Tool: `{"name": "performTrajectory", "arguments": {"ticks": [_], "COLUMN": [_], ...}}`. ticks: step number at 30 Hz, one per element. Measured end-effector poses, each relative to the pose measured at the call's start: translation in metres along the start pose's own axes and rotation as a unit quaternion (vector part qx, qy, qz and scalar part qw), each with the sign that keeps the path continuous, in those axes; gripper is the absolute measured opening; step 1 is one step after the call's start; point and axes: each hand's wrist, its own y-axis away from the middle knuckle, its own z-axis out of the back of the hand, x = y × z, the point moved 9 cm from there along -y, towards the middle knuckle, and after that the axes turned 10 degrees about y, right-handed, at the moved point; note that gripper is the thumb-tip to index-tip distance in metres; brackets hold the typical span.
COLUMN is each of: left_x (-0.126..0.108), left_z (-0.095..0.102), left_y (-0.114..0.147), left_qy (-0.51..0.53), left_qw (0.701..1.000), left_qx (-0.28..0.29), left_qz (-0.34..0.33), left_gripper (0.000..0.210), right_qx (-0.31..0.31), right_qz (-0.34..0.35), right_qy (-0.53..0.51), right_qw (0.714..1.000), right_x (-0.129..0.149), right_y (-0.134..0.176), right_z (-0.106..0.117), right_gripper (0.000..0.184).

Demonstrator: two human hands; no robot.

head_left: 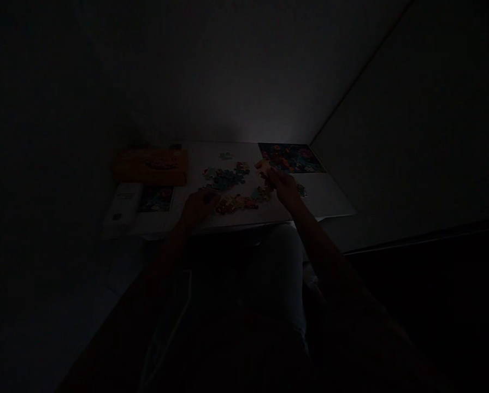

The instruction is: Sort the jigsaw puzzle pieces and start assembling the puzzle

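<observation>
In the dim light my right hand [284,188] is closed, pinching a pale jigsaw puzzle piece [263,165] above the right part of the table. My left hand [199,206] rests at the table's front edge, its fingers loosely bent and apart, with nothing visible in them. Just right of it lie reddish puzzle pieces [227,204]. Beyond them is a heap of bluish puzzle pieces [224,179]. A few greenish pieces [260,193] lie below my right hand's fingers. Darkness hides the fine detail of the fingers.
An orange box [152,166] stands at the table's left, behind a white box-like object [123,204] and a small dark picture card [157,198]. A colourful printed picture [293,158] lies at the back right. One light piece [225,156] sits alone near the wall [236,82].
</observation>
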Motion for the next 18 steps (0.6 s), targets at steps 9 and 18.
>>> {"name": "performTrajectory", "arguments": {"ticks": [9, 18], "left_x": [-0.002, -0.005], "left_z": [0.0, 0.001], "left_y": [0.001, 0.001], "left_qy": [-0.005, -0.011], "left_qw": [1.0, 1.0], "left_qx": [0.003, 0.003], "left_qz": [-0.002, 0.005], "left_gripper": [0.06, 0.049], "right_qx": [0.003, -0.002], "right_qz": [0.062, 0.064], "right_qy": [0.056, 0.093], "right_qw": [0.997, 0.994], "right_x": [0.017, 0.027], "right_y": [0.006, 0.013], "right_z": [0.014, 0.015], "right_gripper": [0.087, 0.089]}}
